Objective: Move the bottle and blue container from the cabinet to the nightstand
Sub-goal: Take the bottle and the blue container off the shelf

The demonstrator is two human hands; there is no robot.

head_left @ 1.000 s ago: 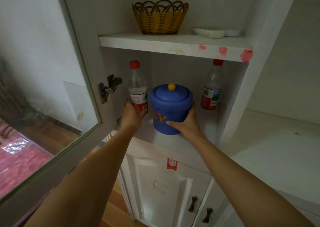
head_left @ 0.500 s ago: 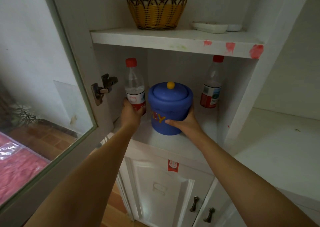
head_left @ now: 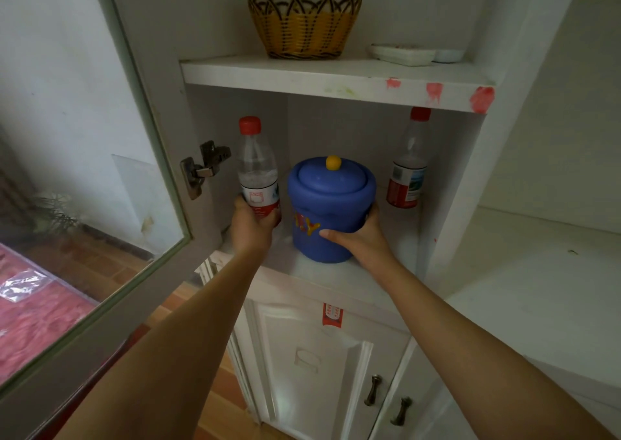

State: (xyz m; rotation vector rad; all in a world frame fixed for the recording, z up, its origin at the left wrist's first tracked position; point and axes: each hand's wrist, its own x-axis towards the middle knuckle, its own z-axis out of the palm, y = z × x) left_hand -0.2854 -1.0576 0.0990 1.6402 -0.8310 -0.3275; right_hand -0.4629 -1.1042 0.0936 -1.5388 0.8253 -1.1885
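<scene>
In the open cabinet, a clear plastic bottle [head_left: 257,170] with a red cap and red label stands at the left of the lower shelf [head_left: 336,275]. My left hand [head_left: 250,226] is wrapped around its base. Right beside it is a blue container [head_left: 331,207] with a lid and a yellow knob. My right hand [head_left: 358,238] grips its lower right side, thumb across the front. The nightstand is not in view.
A second red-capped bottle [head_left: 408,167] stands at the shelf's back right. The upper shelf holds a woven basket [head_left: 304,24] and white dishes [head_left: 408,54]. The glass cabinet door [head_left: 100,157] hangs open at left. Below are white doors with dark handles [head_left: 373,389].
The bottle has risen slightly in my left hand. The blue container stays in about the same place under my right hand. My view has shifted a little.
</scene>
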